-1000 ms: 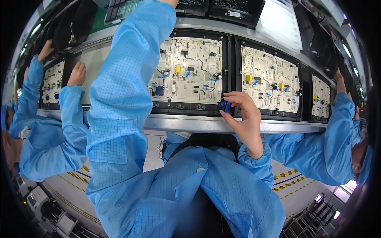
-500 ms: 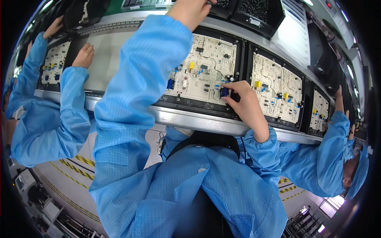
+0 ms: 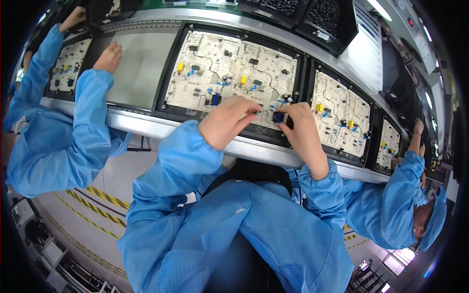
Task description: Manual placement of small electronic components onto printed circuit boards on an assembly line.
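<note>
Gripping by the sides seems right, from the head view, for the blue component (image 3: pixel 278 117), probably light and rigid: it is pinched by the right hand (image 3: pixel 304 128) at the circuit board's (image 3: pixel 271 66) near right corner; the left hand's (image 3: pixel 225 121) fingertips are held close (anything between them cannot be told).

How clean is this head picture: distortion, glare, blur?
Head view: the far silver rail bows with fisheye bending, corners go black; head view: a ceiling lamp at upper right burns out to white; head view: a hazy patch blurs the lower smock, while the right hand and circuit board look fairly sharp.
</note>
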Motion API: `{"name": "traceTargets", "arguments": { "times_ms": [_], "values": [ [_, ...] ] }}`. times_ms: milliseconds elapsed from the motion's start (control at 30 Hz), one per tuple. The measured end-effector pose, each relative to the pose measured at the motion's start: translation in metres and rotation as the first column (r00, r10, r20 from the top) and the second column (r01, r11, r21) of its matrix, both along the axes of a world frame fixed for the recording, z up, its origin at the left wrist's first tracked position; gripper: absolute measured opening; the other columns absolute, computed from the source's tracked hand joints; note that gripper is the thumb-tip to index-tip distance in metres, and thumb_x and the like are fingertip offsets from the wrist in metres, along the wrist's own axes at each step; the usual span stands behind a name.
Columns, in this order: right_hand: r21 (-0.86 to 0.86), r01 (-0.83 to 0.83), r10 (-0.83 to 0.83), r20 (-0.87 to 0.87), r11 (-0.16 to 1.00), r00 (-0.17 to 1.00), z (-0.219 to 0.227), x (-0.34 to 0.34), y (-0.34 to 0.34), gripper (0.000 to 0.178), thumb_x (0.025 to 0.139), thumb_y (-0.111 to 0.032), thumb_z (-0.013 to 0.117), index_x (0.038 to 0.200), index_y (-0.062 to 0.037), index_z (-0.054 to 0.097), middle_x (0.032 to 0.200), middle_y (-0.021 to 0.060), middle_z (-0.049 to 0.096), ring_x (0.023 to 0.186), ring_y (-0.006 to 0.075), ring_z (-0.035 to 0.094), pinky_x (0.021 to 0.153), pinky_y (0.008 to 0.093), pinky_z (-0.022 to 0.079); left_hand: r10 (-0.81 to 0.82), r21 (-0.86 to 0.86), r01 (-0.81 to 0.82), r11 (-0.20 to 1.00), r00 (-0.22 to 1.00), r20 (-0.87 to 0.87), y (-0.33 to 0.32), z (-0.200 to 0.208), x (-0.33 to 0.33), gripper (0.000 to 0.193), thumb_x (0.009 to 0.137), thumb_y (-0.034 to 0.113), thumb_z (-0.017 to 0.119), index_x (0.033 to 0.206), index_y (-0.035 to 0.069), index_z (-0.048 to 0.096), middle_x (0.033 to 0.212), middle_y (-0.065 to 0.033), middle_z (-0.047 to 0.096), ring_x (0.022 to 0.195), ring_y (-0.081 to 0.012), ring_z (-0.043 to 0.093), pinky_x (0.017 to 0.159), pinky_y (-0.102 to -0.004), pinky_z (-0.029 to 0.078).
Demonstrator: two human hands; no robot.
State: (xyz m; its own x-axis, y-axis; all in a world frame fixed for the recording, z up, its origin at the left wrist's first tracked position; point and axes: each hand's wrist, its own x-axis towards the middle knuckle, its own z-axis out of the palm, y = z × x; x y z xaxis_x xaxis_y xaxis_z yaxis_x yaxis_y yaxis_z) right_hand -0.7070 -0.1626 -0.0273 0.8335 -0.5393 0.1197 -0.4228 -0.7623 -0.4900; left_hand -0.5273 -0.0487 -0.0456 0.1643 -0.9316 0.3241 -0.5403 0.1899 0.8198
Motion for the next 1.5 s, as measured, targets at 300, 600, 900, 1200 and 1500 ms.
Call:
{"name": "traceTargets", "arguments": {
  "times_ms": [300,600,900,1200,1500],
  "values": [
    [-0.319,0.195,-0.075,0.352,0.928,0.933,0.043,0.059,-0.182,0.017,0.08,-0.011,0.061,0.095,-0.0038,0.058,0.077,0.0086,0.061,0.067,0.014,0.059,0.058,0.0256,0.045,0.03,-0.125,0.042,0.991,0.853,0.522,-0.021,-0.022,-0.029,0.021,0.065,0.017,0.067,0.084,0.012,0.06,0.085,0.0018,0.054,0.089,-0.0156,0.051,0.078,-0.0306,0.037],
    [-0.347,0.229,0.01,0.567,0.909,0.823,-0.05,0.089,-0.321,0.027,0.073,-0.011,0.057,0.092,0.0052,0.048,0.085,0.028,0.052,0.08,0.0429,0.054,0.069,0.0459,0.047,0.06,-0.082,-0.012,0.997,0.782,0.62,-0.024,-0.018,-0.033,0.021,0.066,0.018,0.067,0.086,0.014,0.062,0.09,0.0046,0.057,0.091,-0.0132,0.052,0.077,-0.0307,0.035],
    [-0.166,0.404,-0.365,0.221,0.9,0.904,-0.032,0.096,-0.316,0.01,0.07,-0.006,0.059,0.073,0.0034,0.06,0.073,0.0244,0.059,0.075,0.0407,0.058,0.067,0.0439,0.048,0.034,-0.035,-0.015,0.999,0.762,0.647,-0.025,-0.013,-0.035,0.021,0.068,0.018,0.067,0.088,0.013,0.062,0.091,0.0033,0.059,0.089,-0.0149,0.053,0.075,-0.0305,0.034],
    [-0.332,0.373,-0.284,0.287,0.866,0.915,-0.033,0.083,-0.315,0.01,0.069,-0.004,0.057,0.074,0.0037,0.06,0.072,0.0244,0.058,0.074,0.0388,0.058,0.066,0.0426,0.048,-0.069,0.073,0.028,0.997,0.767,0.638,-0.037,0.007,-0.031,0.03,0.063,0.029,0.069,0.087,0.013,0.06,0.082,0.0,0.057,0.081,-0.0178,0.052,0.071,-0.0308,0.034],
    [-0.198,0.151,-0.062,0.395,0.969,0.917,0.04,-0.015,-0.204,0.018,0.079,-0.006,0.06,0.097,-0.0042,0.06,0.083,0.0088,0.062,0.072,0.015,0.061,0.065,0.0254,0.048,0.149,-0.235,-0.024,0.972,0.834,0.531,-0.195,0.039,0.055,0.018,0.08,0.022,0.061,0.092,0.009,0.058,0.086,-0.0086,0.055,0.084,-0.028,0.055,0.07,-0.0363,0.046]
  ]
}}
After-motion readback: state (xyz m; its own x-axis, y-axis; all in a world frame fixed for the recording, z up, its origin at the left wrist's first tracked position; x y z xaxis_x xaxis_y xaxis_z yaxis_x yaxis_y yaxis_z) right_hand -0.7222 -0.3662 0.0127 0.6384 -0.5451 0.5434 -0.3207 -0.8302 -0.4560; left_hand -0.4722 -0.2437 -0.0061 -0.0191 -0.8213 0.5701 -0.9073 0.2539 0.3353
